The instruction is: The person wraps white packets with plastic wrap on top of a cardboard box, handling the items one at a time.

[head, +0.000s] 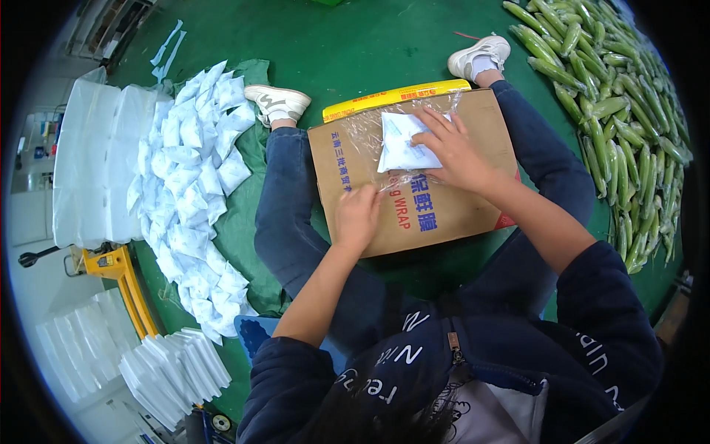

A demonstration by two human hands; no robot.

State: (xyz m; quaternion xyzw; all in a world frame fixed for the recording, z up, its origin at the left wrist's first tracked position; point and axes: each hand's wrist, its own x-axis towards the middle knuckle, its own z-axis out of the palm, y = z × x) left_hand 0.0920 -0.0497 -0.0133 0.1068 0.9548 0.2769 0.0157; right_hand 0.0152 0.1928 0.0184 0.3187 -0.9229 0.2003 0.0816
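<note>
A brown cardboard carton (466, 205), printed with writing, stands between my legs. Clear plastic wrap (360, 136) is spread over its top, coming from a yellow film roll box (396, 99) along the far edge. On the wrap lies a white pillow-shaped packet (400, 145), its right part covered by my right hand (457, 150). The fingers of that hand lie over the packet's far right side and the thumb is at its near edge. My left hand (358, 216) is closed at the near left of the packet, pinching the near edge of the wrap.
Many similar white packets (188, 177) are heaped at left on a green sheet (249, 244). Film-wrapped green corn cobs (621, 111) are piled at right. White foam panels (172, 372), large plastic-covered stacks (97, 161) and a yellow pallet jack (119, 266) stand further left.
</note>
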